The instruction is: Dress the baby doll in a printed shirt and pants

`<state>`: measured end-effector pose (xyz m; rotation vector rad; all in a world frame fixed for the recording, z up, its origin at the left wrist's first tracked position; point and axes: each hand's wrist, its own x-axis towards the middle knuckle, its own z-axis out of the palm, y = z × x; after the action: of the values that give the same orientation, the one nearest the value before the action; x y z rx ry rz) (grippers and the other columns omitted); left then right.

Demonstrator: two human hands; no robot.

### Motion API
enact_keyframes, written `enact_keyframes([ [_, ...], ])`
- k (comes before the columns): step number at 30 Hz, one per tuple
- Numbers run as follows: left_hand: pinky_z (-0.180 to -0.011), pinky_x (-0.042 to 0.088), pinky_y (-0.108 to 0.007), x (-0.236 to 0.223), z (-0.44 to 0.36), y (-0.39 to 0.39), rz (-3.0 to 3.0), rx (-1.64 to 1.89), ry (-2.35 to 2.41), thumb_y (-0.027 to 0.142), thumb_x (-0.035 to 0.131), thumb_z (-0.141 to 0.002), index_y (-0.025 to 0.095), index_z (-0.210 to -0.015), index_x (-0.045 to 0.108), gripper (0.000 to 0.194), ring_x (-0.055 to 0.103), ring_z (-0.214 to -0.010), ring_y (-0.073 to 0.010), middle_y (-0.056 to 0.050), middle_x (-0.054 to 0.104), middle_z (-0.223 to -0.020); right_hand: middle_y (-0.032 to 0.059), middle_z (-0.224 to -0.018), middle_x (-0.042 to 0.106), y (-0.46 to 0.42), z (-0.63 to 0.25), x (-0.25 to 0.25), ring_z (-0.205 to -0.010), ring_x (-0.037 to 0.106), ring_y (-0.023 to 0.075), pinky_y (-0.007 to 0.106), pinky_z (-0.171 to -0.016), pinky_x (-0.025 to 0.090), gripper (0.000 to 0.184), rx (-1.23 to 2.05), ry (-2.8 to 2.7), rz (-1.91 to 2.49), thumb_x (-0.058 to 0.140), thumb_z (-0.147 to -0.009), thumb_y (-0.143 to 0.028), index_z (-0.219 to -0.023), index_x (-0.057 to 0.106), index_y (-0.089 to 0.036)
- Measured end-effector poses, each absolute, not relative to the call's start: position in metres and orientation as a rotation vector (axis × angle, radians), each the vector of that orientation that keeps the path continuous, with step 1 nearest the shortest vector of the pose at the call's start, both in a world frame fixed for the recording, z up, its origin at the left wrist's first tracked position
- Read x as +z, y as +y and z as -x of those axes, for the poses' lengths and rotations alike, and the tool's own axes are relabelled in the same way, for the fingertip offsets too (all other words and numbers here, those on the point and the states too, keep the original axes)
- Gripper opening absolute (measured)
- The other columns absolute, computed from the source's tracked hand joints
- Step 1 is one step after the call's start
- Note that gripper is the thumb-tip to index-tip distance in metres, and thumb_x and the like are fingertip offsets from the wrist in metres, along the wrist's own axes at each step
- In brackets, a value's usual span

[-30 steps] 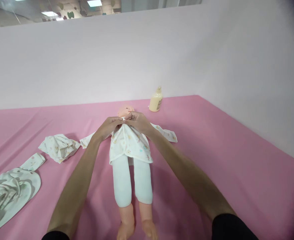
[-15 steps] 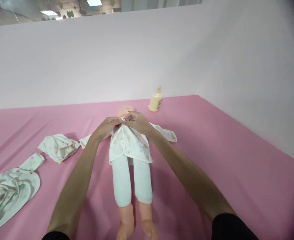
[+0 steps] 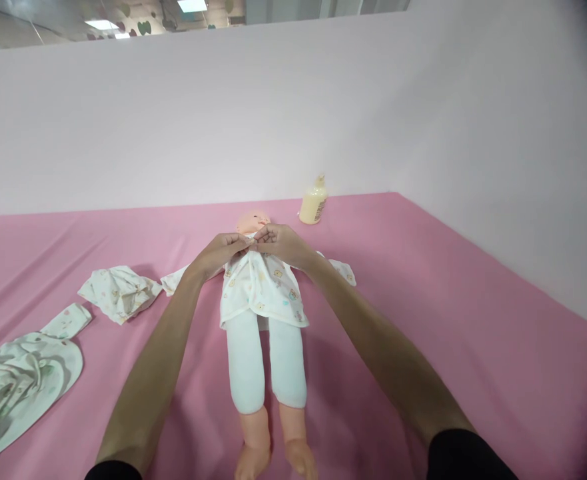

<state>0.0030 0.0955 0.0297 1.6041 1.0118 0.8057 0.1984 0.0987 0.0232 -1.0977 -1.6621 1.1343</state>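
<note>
A baby doll [image 3: 254,440] lies on its back, feet toward me, in white pants [image 3: 246,370] and a white printed baby shirt [image 3: 263,290]. Both my hands meet at the shirt's neckline, just below the doll's head [image 3: 253,221]. My left hand [image 3: 226,252] is closed, its thumb and fingers pinching the collar cloth. From the other side my right hand [image 3: 280,241] pinches the same front edge, fingers curled. The fingertips nearly touch, and whatever fastener lies between them is hidden. The shirt's sleeves stretch out to both sides, partly behind my forearms.
A pale yellow pump bottle [image 3: 314,203] stands beyond the doll near the white wall [image 3: 188,127]. Left of the doll lie a crumpled printed cloth [image 3: 120,293] and a larger printed garment [image 3: 33,373]. Pink sheeting [image 3: 473,347] covers the surface.
The whole view has shifted slightly. My hands stay pinched at the collar, with the fingers moving a little; the shirt front lies somewhat flatter.
</note>
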Motion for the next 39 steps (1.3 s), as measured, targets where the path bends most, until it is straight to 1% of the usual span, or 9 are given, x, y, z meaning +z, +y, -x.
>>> enact_keyframes([
  [13, -0.059, 0.038, -0.025, 0.032, -0.01, 0.093, -1.583, 0.865, 1.064, 0.036, 0.064, -0.081, 0.016, -0.07, 0.063, 0.023, 0.051, -0.061, -0.0112, -0.002, 0.059, -0.067, 0.0028, -0.081, 0.068, 0.1, -0.199, 0.022, -0.075, 0.062, 0.0143, 0.027, -0.068, 0.05, 0.023, 1.116, -1.67, 1.098, 0.08, -0.07, -0.025, -0.087, 0.068, -0.016],
  [17, -0.061, 0.04, -0.025, 0.032, -0.008, 0.093, -1.553, 0.837, 1.04, 0.035, 0.063, -0.081, 0.016, -0.075, 0.065, 0.02, 0.052, -0.064, -0.0111, -0.003, 0.062, -0.074, 0.0023, -0.078, 0.068, 0.098, -0.2, 0.024, -0.071, 0.062, 0.014, 0.027, -0.067, 0.051, 0.021, 1.111, -1.663, 1.14, 0.08, -0.072, -0.026, -0.086, 0.069, -0.017],
  [20, -0.063, 0.041, -0.025, 0.033, -0.007, 0.091, -1.566, 0.795, 1.044, 0.036, 0.065, -0.079, 0.016, -0.081, 0.066, 0.02, 0.054, -0.068, -0.0114, -0.003, 0.063, -0.079, 0.0036, -0.074, 0.068, 0.097, -0.2, 0.027, -0.069, 0.063, 0.0144, 0.028, -0.067, 0.053, 0.017, 1.129, -1.645, 1.175, 0.078, -0.076, -0.029, -0.077, 0.068, -0.016],
  [23, -0.059, 0.039, -0.024, 0.033, -0.009, 0.09, -1.624, 0.787, 1.071, 0.037, 0.069, -0.076, 0.016, -0.08, 0.064, 0.021, 0.052, -0.065, -0.0113, -0.002, 0.06, -0.076, 0.0073, -0.073, 0.07, 0.097, -0.2, 0.03, -0.069, 0.065, 0.0166, 0.031, -0.068, 0.056, 0.028, 1.206, -1.55, 1.19, 0.076, -0.079, -0.038, -0.066, 0.066, -0.016],
  [27, -0.051, 0.029, -0.023, 0.03, -0.015, 0.09, -1.754, 0.795, 1.121, 0.039, 0.07, -0.075, 0.018, -0.073, 0.057, 0.025, 0.04, -0.056, -0.0086, 0.002, 0.049, -0.066, 0.0088, -0.069, 0.069, 0.097, -0.199, 0.03, -0.065, 0.066, 0.0187, 0.034, -0.065, 0.059, 0.035, 1.228, -1.457, 1.243, 0.081, -0.074, -0.045, -0.062, 0.065, -0.017],
  [30, -0.05, 0.024, -0.023, 0.03, -0.018, 0.089, -1.855, 0.807, 1.141, 0.038, 0.068, -0.077, 0.018, -0.069, 0.052, 0.027, 0.033, -0.054, -0.0073, 0.004, 0.043, -0.063, 0.0082, -0.066, 0.069, 0.097, -0.199, 0.029, -0.064, 0.067, 0.0196, 0.035, -0.065, 0.06, 0.032, 1.191, -1.468, 1.265, 0.085, -0.068, -0.04, -0.06, 0.065, -0.018],
  [33, -0.05, 0.027, -0.023, 0.031, -0.018, 0.089, -1.866, 0.779, 1.155, 0.039, 0.062, -0.081, 0.018, -0.075, 0.059, 0.022, 0.037, -0.057, -0.0083, 0.003, 0.049, -0.068, 0.0082, -0.066, 0.07, 0.096, -0.199, 0.029, -0.065, 0.068, 0.0202, 0.035, -0.064, 0.061, 0.024, 1.186, -1.45, 1.266, 0.083, -0.069, -0.029, -0.059, 0.065, -0.017],
  [35, -0.05, 0.027, -0.023, 0.032, -0.018, 0.088, -1.849, 0.76, 1.171, 0.041, 0.058, -0.083, 0.018, -0.08, 0.064, 0.024, 0.041, -0.057, -0.0094, 0.001, 0.054, -0.071, 0.0077, -0.063, 0.069, 0.096, -0.199, 0.03, -0.063, 0.068, 0.0196, 0.034, -0.063, 0.061, 0.02, 1.193, -1.432, 1.27, 0.078, -0.071, -0.022, -0.057, 0.064, -0.017],
  [39, -0.049, 0.026, -0.025, 0.032, -0.017, 0.087, -1.841, 0.78, 1.182, 0.038, 0.06, -0.082, 0.018, -0.076, 0.066, 0.022, 0.04, -0.053, -0.0095, 0.001, 0.053, -0.066, 0.0069, -0.06, 0.068, 0.096, -0.2, 0.031, -0.061, 0.067, 0.0191, 0.034, -0.065, 0.061, 0.02, 1.234, -1.395, 1.269, 0.072, -0.072, -0.015, -0.055, 0.063, -0.018],
])
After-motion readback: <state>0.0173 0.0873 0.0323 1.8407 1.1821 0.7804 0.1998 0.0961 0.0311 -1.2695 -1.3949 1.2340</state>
